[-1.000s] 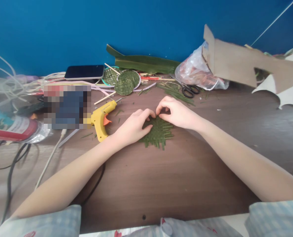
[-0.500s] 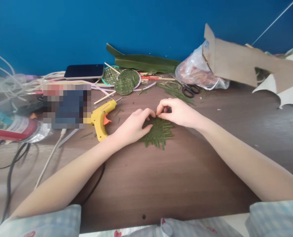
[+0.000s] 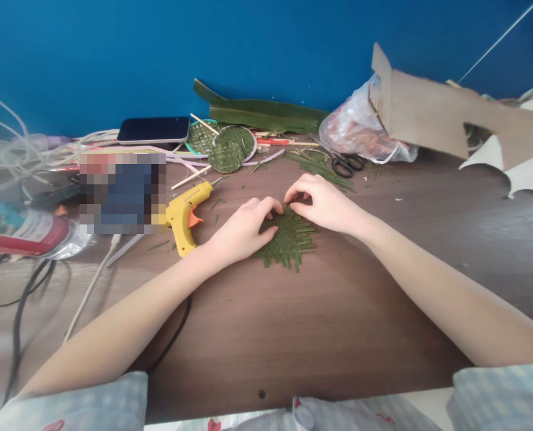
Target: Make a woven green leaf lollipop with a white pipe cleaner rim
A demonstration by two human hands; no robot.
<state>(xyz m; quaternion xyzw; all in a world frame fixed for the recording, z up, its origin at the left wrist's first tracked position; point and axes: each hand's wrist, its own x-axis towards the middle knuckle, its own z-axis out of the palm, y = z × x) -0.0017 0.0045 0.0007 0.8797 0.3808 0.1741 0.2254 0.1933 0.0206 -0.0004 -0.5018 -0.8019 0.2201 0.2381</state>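
A small woven mat of green leaf strips lies on the table in front of me, with loose strip ends sticking out on its right and near edges. My left hand grips its left side, thumb on the weave and curled fingertips at the far edge. At that far edge, my right hand pinches thumb and forefinger together on a leaf strip end, mostly hidden by the fingertips. Just left of my left hand lies a yellow glue gun with an orange trigger.
Finished round woven fans, a long green leaf and a phone lie along the blue wall. Cut strips and black scissors sit behind my right hand. A plastic bag and cardboard stand right; cables run left.
My right hand has shifted very slightly upward and left at the mat's far edge. My left hand and the mat stay in place.
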